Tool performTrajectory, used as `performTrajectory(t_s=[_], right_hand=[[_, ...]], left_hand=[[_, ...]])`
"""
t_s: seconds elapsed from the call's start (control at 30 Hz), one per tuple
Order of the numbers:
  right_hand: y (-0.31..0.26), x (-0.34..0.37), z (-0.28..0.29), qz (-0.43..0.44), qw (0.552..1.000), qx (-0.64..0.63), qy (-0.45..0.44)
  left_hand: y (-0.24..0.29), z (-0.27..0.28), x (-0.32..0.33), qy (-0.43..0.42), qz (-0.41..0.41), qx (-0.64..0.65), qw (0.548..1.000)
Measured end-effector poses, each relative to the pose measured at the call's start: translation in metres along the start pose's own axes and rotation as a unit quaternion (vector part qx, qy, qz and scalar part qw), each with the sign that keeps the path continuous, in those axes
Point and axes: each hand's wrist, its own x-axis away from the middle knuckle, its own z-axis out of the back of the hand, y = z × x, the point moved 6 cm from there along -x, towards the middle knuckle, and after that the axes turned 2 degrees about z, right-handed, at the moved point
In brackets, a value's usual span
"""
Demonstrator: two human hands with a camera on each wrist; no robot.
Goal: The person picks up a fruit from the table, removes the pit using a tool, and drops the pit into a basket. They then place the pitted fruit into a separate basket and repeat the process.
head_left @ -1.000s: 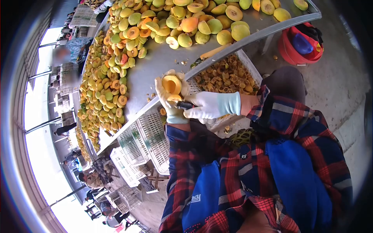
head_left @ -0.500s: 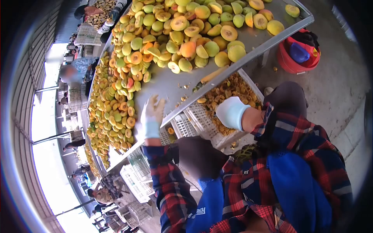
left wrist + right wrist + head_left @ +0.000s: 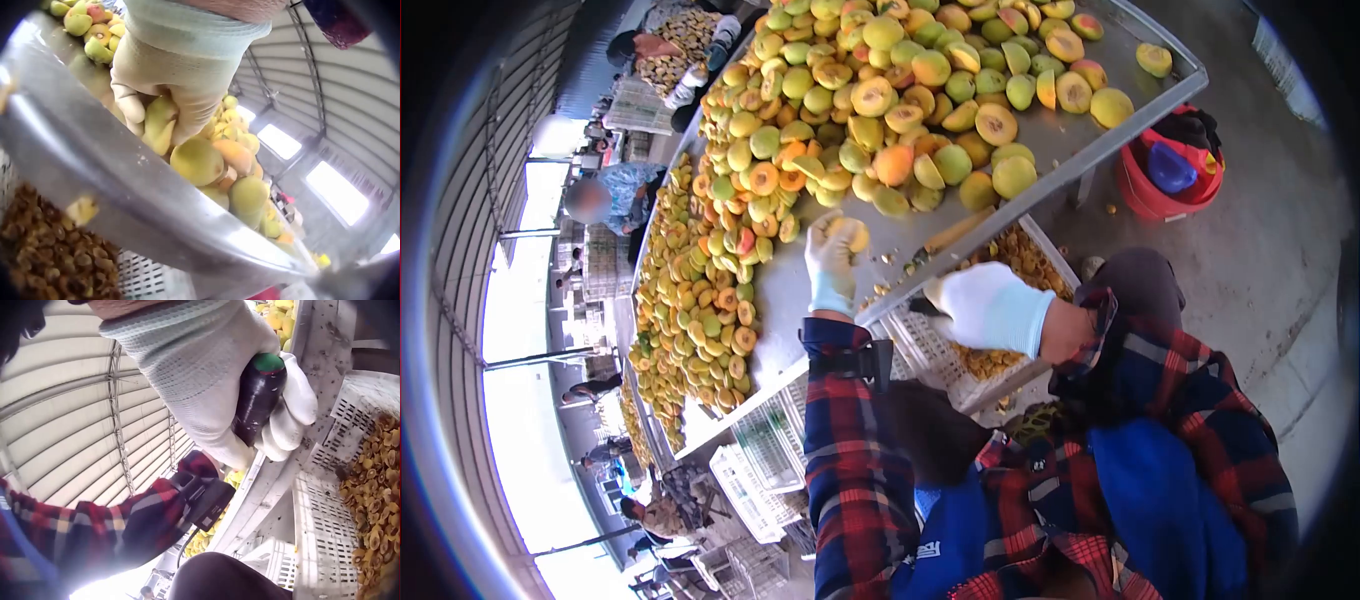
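My gloved left hand [image 3: 830,262] is over the metal table [image 3: 785,290], fingers curled round a yellow-green peach [image 3: 856,237]. In the left wrist view the peach [image 3: 160,122] shows between thumb and fingers, beside other fruit at the table's rim. My gloved right hand [image 3: 992,308] is just off the table edge, above the crates. It grips a tool by its black handle [image 3: 259,397], which has a green end; the tool's working end is hidden in the right wrist view. Halved peaches [image 3: 872,98] lie heaped on the table.
Below the table edge stands a white crate [image 3: 1050,250] of brown-orange pits and scraps [image 3: 378,512]. A wooden-handled tool [image 3: 960,230] lies by the rim. A red bucket [image 3: 1135,190] is on the floor at right. Other people work farther back at left.
A second ago my left hand held a hollowed half with the tool at it. Half a second ago it was bare-fingered over the table; now it holds a peach. My right hand has shifted left.
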Motion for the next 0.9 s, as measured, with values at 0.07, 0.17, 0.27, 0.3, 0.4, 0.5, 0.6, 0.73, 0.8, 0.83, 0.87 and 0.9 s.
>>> performTrajectory(t_s=[0.07, 0.17, 0.27, 0.3, 0.4, 0.5, 0.6, 0.73, 0.8, 0.83, 0.87, 0.9], right_hand=[[-0.013, -0.003, 0.013, -0.018, 0.998, -0.024, 0.048], [-0.026, -0.003, 0.011, 0.024, 0.994, -0.057, 0.092], [-0.036, -0.003, -0.001, 0.039, 0.992, -0.087, 0.085], [-0.038, -0.002, -0.004, 0.046, 0.99, -0.104, 0.086], [-0.043, -0.002, -0.013, 0.059, 0.991, -0.093, 0.072], [-0.045, -0.001, -0.022, 0.033, 0.996, -0.077, -0.003], [-0.045, -0.002, -0.037, 0.038, 0.995, -0.096, -0.003], [-0.038, -0.008, -0.052, 0.043, 0.988, -0.14, -0.049], [-0.037, -0.011, -0.055, 0.083, 0.971, -0.214, -0.074], [-0.036, -0.012, -0.053, 0.082, 0.971, -0.214, -0.075], [-0.034, -0.012, -0.053, 0.07, 0.976, -0.176, -0.104], [-0.032, -0.012, -0.054, 0.058, 0.98, -0.137, -0.132]], left_hand=[[-0.004, 0.018, 0.018, -0.052, -0.012, 0.104, 0.993], [0.013, 0.014, 0.074, 0.005, 0.047, 0.218, 0.975], [0.004, 0.008, 0.107, 0.006, 0.069, 0.326, 0.943], [0.01, 0.005, 0.117, 0.013, 0.036, 0.324, 0.945], [0.016, -0.001, 0.134, 0.064, -0.002, 0.311, 0.948], [0.019, 0.007, 0.142, 0.112, -0.093, 0.18, 0.973], [0.022, 0.008, 0.147, 0.151, -0.129, 0.058, 0.978], [0.018, 0.015, 0.144, 0.155, -0.172, 0.023, 0.973], [0.009, 0.015, 0.141, 0.148, -0.087, 0.128, 0.977], [0.005, 0.019, 0.141, 0.148, -0.086, 0.129, 0.977], [0.009, 0.023, 0.141, 0.135, -0.143, -0.032, 0.98], [0.013, 0.019, 0.141, 0.117, -0.197, -0.192, 0.954]])
